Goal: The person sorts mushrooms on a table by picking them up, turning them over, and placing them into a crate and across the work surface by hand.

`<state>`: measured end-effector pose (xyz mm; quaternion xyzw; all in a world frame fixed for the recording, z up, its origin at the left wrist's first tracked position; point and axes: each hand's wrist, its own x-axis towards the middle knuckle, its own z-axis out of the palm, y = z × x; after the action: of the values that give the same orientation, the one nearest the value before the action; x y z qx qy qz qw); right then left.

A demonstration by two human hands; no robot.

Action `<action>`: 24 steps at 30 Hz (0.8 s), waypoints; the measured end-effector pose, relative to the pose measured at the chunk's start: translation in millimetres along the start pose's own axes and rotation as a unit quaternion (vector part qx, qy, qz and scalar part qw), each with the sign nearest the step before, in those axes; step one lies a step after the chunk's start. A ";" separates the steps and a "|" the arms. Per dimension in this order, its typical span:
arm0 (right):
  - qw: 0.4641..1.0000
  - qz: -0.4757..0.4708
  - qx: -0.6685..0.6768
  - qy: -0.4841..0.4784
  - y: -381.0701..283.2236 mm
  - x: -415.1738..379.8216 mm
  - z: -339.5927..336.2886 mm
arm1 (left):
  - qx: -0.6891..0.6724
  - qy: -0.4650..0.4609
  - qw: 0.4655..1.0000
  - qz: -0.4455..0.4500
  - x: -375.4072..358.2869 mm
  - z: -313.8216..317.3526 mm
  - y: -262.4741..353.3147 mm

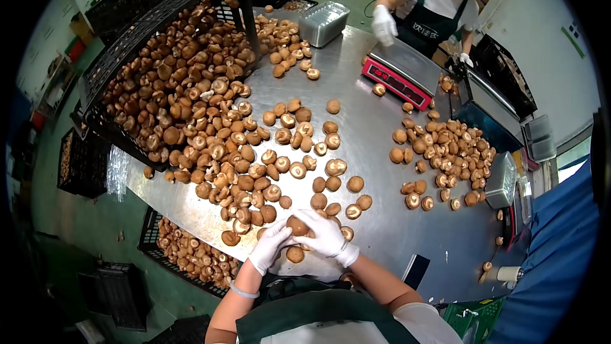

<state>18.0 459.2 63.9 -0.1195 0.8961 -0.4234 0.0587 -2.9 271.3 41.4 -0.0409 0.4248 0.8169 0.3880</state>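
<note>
Both my hands wear white gloves and meet at the near edge of the metal table. A brown shiitake mushroom [296, 225] is held between them, cap up. My left hand [270, 248] has its fingers closed against the mushroom's near left side. My right hand [324, 236] curls round it from the right; its fingertips are partly hidden. Just below the hands lies another shiitake mushroom [294, 254]. More loose mushrooms [319, 201] lie right beyond my fingers.
A tipped black crate [95, 118] spills mushrooms onto the metal table [375, 242] at left. Another mushroom pile [455, 147] lies right, near a red scale [398, 83] and clear plastic trays [324, 24]. A co-worker [436, 7] stands opposite. A dark phone-like slab [415, 271] lies by my right arm.
</note>
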 end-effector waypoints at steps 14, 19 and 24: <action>0.471 0.012 0.773 0.424 132.4 -12.8 -170.5 | 0.310 0.170 0.928 0.114 -42.5 -33.4 0.5; 0.709 0.098 0.625 0.312 172.6 -30.5 -136.4 | 0.470 0.178 0.848 0.168 -21.0 -17.1 -3.7; 0.984 0.145 -0.041 0.098 66.4 1.4 -42.7 | 0.661 0.107 0.706 0.231 24.2 -13.9 -28.8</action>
<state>-3.1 531.4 39.7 0.0511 0.9221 -0.3826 0.0259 -4.2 285.4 3.9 0.2383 0.8909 0.3810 0.0664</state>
